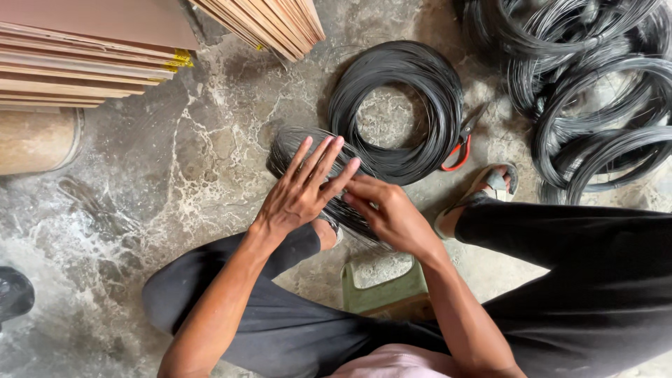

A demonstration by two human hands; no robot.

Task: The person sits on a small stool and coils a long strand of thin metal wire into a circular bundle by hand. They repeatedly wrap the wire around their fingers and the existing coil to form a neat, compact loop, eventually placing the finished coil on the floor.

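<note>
A bundle of cut black wire pieces (297,143) lies slanted across my knee, over the concrete floor. My left hand (304,189) rests flat on top of the bundle with its fingers spread and straight. My right hand (388,210) pinches the wires near the bundle's lower end, its fingers closed around them just under my left fingertips. A round coil of black wire (434,91) lies on the floor directly beyond the bundle.
Red-handled cutters (462,143) lie right of the coil. More wire coils (595,77) pile up at the top right. Stacked plywood sheets (84,56) and a cardboard tube (35,140) stand at the left. A green stool (381,290) sits under me; my sandalled foot (486,185) is near the cutters.
</note>
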